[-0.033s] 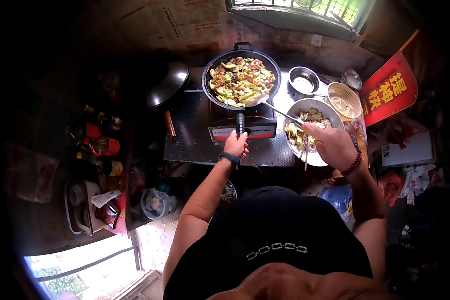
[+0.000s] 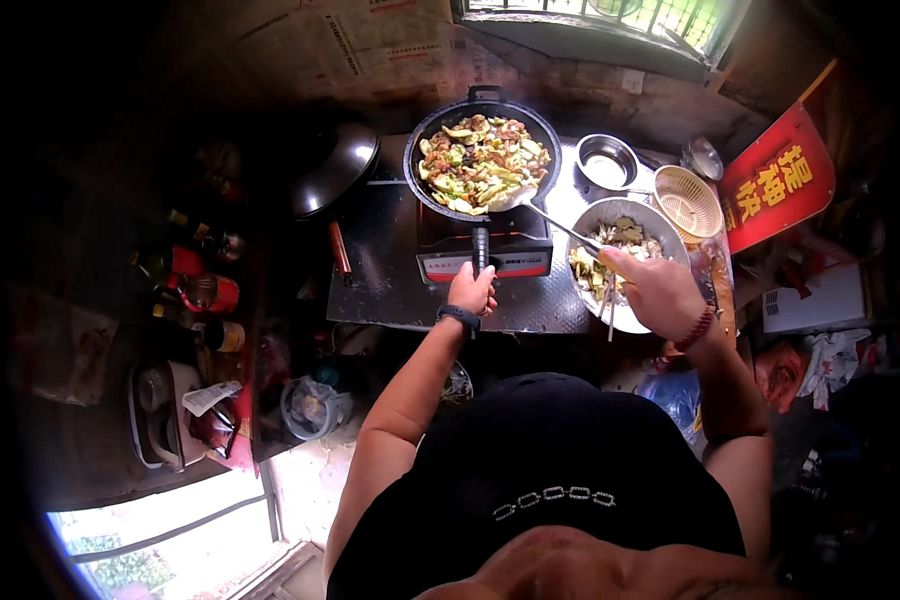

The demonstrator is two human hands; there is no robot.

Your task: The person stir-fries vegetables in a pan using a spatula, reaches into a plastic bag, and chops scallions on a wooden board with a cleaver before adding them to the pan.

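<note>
My left hand [image 2: 472, 289] is closed round the black handle of a deep frying pan [image 2: 410, 165], which sits on a portable gas stove [image 2: 485, 265]. Chopped green vegetables mixed with browned pieces [image 2: 485, 160] fill the pan. In my right hand [image 2: 665, 292] is the long handle of a spatula [image 2: 560, 222]; its pale head rests at the pan's right front edge, against the food. Beneath that hand stands a large metal bowl [image 2: 638, 322] with cut food in it and a pair of chopsticks [image 2: 607, 300] leaning over its near side. My right palm and part of the bowl's rim are hidden.
Behind the bowl are a small metal basin [image 2: 608, 163] and a cream plastic basket [image 2: 688, 203]. A domed lid [image 2: 340, 170] stands left of the pan. Bottles and jars [image 2: 205, 290] crowd the left side, near a lined bin [image 2: 315, 408]. A red sign [image 2: 782, 180] leans at right.
My right hand has shifted slightly left, its wrist turning a little. The spatula's head stays at about the same spot in the pan. My left hand and the pan look unmoved.
</note>
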